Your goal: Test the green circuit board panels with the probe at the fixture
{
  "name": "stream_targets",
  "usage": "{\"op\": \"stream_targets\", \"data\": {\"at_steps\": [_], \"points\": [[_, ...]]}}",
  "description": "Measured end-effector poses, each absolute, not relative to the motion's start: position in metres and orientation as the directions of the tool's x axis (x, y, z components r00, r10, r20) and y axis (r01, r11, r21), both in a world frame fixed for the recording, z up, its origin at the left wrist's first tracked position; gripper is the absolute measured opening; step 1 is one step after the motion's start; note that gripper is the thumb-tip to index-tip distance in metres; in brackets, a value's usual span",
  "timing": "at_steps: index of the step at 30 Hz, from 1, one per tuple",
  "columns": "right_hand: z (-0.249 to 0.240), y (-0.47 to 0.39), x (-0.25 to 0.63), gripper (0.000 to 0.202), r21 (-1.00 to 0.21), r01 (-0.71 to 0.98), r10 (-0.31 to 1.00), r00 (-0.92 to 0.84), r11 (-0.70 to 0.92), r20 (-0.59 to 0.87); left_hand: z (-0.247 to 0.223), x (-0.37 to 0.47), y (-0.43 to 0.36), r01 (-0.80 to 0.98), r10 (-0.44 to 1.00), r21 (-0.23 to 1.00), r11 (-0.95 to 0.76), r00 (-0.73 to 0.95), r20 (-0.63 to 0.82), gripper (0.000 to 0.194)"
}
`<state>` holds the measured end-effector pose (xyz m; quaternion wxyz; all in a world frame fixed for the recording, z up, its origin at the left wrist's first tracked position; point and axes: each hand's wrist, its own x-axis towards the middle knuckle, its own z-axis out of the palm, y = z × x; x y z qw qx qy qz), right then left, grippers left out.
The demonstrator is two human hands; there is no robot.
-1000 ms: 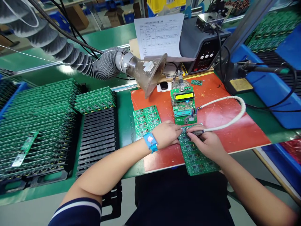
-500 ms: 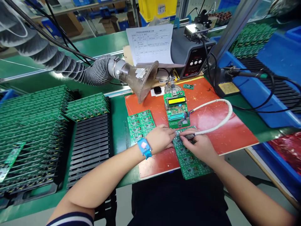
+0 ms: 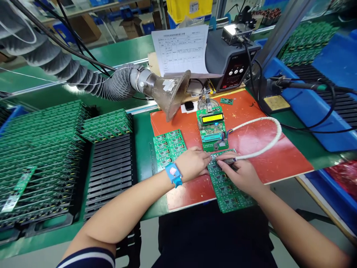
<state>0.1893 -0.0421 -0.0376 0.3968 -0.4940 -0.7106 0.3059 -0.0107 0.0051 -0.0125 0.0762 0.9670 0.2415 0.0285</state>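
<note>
A green circuit board panel (image 3: 227,191) lies at the front edge of the red mat, tilted slightly. My right hand (image 3: 242,173) is closed on a dark probe (image 3: 230,160) at the end of a white sleeved cable (image 3: 276,128), its tip at the panel's upper edge. My left hand (image 3: 192,163), a blue wrist strap (image 3: 173,174) behind it, grips the panel's upper left corner; its fingertips are close to the probe tip. Just beyond stands a tester board (image 3: 213,128) with a lit yellow display, joined to the cable. A second board panel (image 3: 169,145) lies left of my left hand.
Black racks (image 3: 110,171) of upright boards fill the left side. A fume extractor funnel (image 3: 173,93) hangs over the mat (image 3: 192,197). Behind are a paper sheet (image 3: 181,52) and a soldering station (image 3: 234,67). A soldering iron (image 3: 304,85) and blue bins (image 3: 315,126) are at the right.
The view has shifted slightly, so the scene sits a little further right. Both hands, the probe and the panel keep nearly the same positions relative to each other.
</note>
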Motion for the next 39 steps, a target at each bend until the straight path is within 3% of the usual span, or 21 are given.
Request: {"op": "stream_targets", "data": {"at_steps": [39], "points": [[-0.0375, -0.0425, 0.1885, 0.010, -0.828, 0.468, 0.950, -0.203, 0.307, 0.237, -0.0123, -0.0110, 0.0047, 0.469, 0.478, 0.186, -0.863, 0.878, 0.006, 0.045]]}}
